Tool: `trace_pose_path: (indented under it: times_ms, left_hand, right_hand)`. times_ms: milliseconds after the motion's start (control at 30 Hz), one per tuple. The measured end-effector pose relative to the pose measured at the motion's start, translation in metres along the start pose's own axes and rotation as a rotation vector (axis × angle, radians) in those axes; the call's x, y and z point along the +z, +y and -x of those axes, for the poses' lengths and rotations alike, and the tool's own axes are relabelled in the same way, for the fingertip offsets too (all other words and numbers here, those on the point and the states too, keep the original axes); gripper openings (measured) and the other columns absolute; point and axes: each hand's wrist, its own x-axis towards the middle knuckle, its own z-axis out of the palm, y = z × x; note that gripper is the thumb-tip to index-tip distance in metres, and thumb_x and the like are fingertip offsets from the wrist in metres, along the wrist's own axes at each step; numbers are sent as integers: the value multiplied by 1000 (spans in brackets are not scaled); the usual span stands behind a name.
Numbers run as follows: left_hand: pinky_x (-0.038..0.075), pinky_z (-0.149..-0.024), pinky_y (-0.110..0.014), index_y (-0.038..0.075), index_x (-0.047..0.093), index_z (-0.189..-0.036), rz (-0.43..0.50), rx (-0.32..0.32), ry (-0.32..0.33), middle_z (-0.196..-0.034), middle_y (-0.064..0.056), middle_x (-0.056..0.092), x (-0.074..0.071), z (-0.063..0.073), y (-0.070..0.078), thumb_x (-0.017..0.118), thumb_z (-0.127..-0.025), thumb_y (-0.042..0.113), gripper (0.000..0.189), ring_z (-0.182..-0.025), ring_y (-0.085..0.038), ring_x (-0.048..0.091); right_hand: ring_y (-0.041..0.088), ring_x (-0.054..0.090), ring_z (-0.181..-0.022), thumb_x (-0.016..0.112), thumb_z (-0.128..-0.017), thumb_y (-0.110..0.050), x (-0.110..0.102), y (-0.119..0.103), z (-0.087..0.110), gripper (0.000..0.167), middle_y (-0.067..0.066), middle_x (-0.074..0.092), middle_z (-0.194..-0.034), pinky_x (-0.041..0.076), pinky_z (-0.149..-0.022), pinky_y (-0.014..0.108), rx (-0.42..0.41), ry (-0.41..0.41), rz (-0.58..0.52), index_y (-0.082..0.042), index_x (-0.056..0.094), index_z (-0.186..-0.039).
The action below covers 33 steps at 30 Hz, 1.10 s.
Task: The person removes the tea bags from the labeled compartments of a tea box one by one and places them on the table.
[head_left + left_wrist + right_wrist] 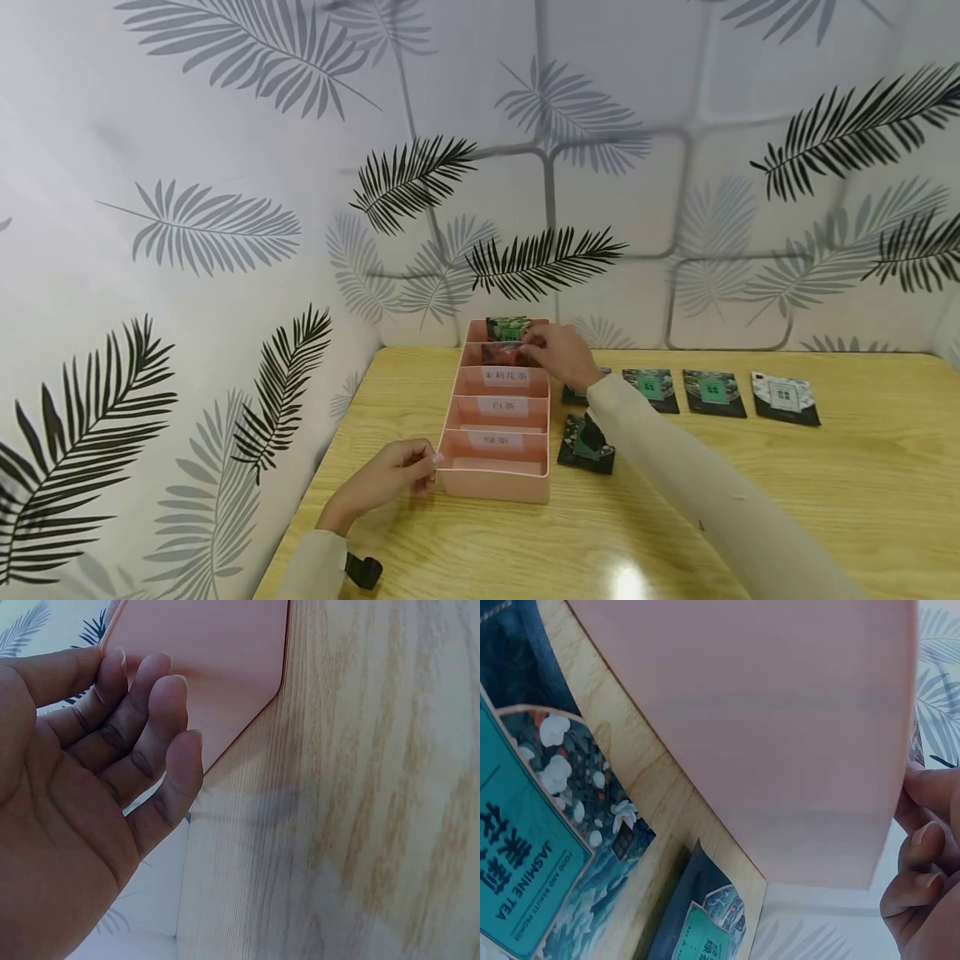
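A long pink divided box (493,485) stands on the table, its compartments in a row running away from me. Paper labels with Chinese characters mark several compartments. My right hand (562,354) pinches a reddish tea packet (501,354) at the second compartment from the far end. A green-patterned tea packet (508,327) sits upright in the farthest compartment. My left hand (390,475) grips the box's near left corner between thumb and fingers; the left wrist view shows its other fingers curled beside the pink wall (225,667). In the right wrist view, the box wall hides most of the held packet.
Right of the box lie several dark tea packets, one (587,444) near its front end, others in a back row with a green-labelled packet (714,392) and a white-topped packet (784,398). A jasmine tea packet (532,847) shows close up. A leaf-patterned wall covering (600,208) stands behind.
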Motion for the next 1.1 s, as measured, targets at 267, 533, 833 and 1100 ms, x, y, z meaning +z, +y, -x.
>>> trace_pose_path:
  times_ms: [267, 533, 833, 1100]
  left_hand:
    - [58, -69, -46, -2, 61, -95, -2, 19, -4, -91, -26, 65, 1, 0, 0, 52, -110, 28, 35, -73, -25, 61]
    - [58, -70, -48, -3, 61, -96, 2, 5, 0, -93, -27, 64, 2, 0, 4, 52, -110, 29, 36, -75, -34, 62]
    - [58, -69, -44, -5, 60, -97, -11, 13, -3, -93, -31, 63, 0, -1, 1, 52, -110, 28, 36, -74, -31, 60]
    - [57, -69, -43, -2, 60, -95, -8, 4, -2, -92, -32, 63, 2, -1, 2, 53, -110, 28, 35, -73, -35, 59]
  right_hand:
    - [17, 67, -75, 68, -102, -23, -7, 5, 1, 19, 6, 76, -105, 55, -75, 44, -27, 61, -14, -9, 77, -112]
    - [24, 69, -87, 65, -104, -21, -24, -7, 8, 20, 8, 76, -102, 55, -82, 49, 6, 107, -50, -6, 75, -113]
    - [15, 64, -73, 62, -106, -22, -38, -9, 13, 19, 6, 75, -97, 47, -65, 38, 24, 127, -93, -8, 73, -112]
    - [18, 65, -81, 62, -106, -26, -52, -9, 21, 19, 2, 74, -97, 51, -68, 40, 28, 127, -83, -12, 73, -111]
